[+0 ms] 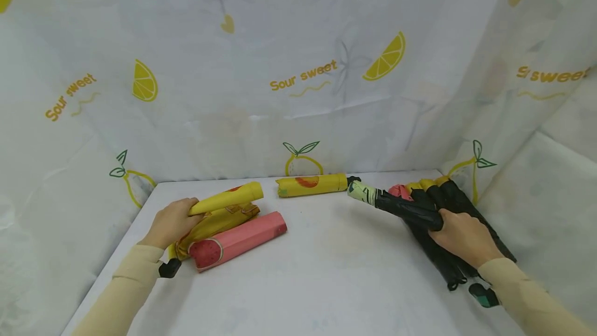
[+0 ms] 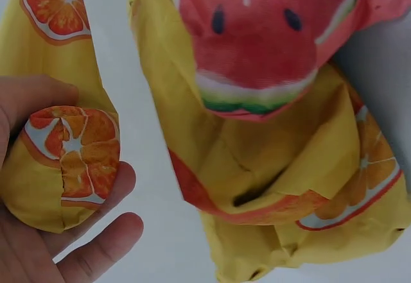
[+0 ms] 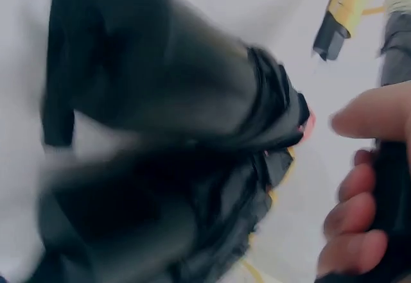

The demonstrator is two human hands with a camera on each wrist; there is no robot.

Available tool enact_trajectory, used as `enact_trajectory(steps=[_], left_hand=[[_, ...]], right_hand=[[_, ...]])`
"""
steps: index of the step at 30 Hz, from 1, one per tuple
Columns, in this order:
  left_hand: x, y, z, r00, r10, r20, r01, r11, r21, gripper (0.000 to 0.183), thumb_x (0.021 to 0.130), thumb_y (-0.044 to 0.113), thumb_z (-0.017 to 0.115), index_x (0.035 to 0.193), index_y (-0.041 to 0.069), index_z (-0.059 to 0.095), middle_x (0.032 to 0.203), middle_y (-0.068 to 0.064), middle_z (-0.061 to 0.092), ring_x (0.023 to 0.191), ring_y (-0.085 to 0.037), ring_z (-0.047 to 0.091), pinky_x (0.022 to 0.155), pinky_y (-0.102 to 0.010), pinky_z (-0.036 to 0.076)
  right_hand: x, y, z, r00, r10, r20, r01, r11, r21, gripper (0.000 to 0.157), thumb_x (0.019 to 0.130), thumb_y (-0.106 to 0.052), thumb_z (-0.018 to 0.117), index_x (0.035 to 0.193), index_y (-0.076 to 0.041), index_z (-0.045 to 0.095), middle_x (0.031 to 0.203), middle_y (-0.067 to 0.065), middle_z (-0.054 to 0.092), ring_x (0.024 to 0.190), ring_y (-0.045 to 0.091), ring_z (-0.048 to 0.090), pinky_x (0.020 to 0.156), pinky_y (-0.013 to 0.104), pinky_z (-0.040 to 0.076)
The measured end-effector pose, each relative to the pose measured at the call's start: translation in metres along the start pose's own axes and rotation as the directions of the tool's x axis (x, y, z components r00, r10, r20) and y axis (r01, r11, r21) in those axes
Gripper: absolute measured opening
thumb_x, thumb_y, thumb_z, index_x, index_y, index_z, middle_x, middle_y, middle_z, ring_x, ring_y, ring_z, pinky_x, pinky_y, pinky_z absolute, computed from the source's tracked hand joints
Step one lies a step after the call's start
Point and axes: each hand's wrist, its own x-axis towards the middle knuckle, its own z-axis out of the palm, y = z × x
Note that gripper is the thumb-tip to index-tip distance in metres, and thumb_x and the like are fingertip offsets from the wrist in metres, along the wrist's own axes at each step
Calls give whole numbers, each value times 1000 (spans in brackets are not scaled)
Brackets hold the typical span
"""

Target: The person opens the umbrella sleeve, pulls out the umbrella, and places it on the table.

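Note:
My left hand [image 1: 172, 220] grips a yellow fabric roll [image 1: 228, 198] at its near end, its orange-slice printed end [image 2: 77, 161] facing the left wrist camera. Beneath and beside it lie a crumpled yellow fabric piece [image 1: 219, 224] and a pink roll with a watermelon print [image 1: 254, 240]. With my right hand [image 1: 466, 237] I hold a slim black roll [image 1: 406, 209], its pale green banded tip pointing left and toward the back. Several larger black rolls [image 1: 459, 198] with yellow or pink ends lie side by side under that hand; motion blurs them in the right wrist view.
Another yellow roll [image 1: 312, 184] with a black end lies along the back edge of the white table [image 1: 326, 279]. Behind and at the sides hangs a white curtain [image 1: 200, 92] printed with lemons. Small cord loops [image 1: 454, 284] stick out from the black rolls' near ends.

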Motion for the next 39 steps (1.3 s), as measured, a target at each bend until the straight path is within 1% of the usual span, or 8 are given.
enact_trajectory(steps=[6,11,15,18,24,28,32,39], left_hand=[[-2,-3,6,996,-41,80,46,997,-55,39,96,34,67,122,6,61,101,-11,68,86,-24,58,69,-43,51],[-3,-2,8,999,23,-41,-28,993,-115,60,96,34,67,140,-1,48,135,-28,52,117,-43,46,94,-59,46],[-1,1,7,992,42,-115,-60,985,-161,62,98,30,64,144,-3,41,140,-29,42,122,-46,36,99,-61,39],[2,6,7,991,39,-130,-64,979,-196,61,98,27,64,145,-3,40,143,-30,38,126,-47,32,101,-63,37],[8,18,8,989,40,-139,-70,974,-214,55,97,22,65,141,-2,45,146,-30,36,131,-47,29,103,-66,36],[11,27,8,991,49,-123,-75,972,-224,51,97,21,65,139,-1,47,147,-27,36,134,-45,28,105,-66,36],[16,36,9,993,72,-93,-92,969,-230,42,98,22,64,133,2,53,145,-24,39,132,-43,30,105,-64,38],[31,49,9,995,102,19,-95,971,-220,33,101,27,60,127,7,59,140,-18,47,129,-37,37,105,-61,42]], right_hand=[[1,5,6,966,162,200,-179,981,74,85,86,-46,75,124,26,49,116,46,58,86,48,67,71,60,57],[0,5,6,923,196,330,-274,939,208,109,93,-60,61,138,32,24,104,44,62,63,33,67,59,45,57],[-8,-2,6,913,176,369,-297,905,304,100,100,-55,51,144,27,14,67,14,61,43,17,51,48,34,48],[-16,-13,8,917,160,364,-275,917,289,91,104,-48,48,146,23,10,61,7,57,43,16,51,46,34,46],[-23,-45,15,934,161,319,-167,986,-10,81,102,-41,47,140,26,23,57,7,57,51,23,56,47,38,45],[-25,-55,21,945,153,287,-129,987,-101,59,97,-43,55,102,15,59,57,6,53,52,23,53,47,36,41],[-26,-55,28,950,117,290,-79,987,-140,45,91,-45,64,64,-10,57,54,2,46,50,19,48,45,28,33],[-7,-54,6,936,90,341,-46,990,-135,52,87,-57,68,72,-9,60,57,2,48,53,19,50,48,30,35]])
